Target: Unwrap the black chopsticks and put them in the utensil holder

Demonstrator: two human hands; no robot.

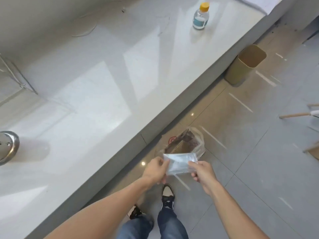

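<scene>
1. Head view: the left hand and right hand each pinch one side of a clear wrapper.
2. It hangs over the floor, beside the counter.
3. Chopsticks cannot be made out inside it.

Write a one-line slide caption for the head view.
Both hands, left hand and right hand, hold a clear plastic wrapper above an open bag on the floor, beside a white counter.

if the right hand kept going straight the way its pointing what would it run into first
The right hand points up and left in the head view, pinching the clear wrapper. Past the wrapper, the first thing in line is probably the left hand on its other edge, though depth is unclear.
</scene>
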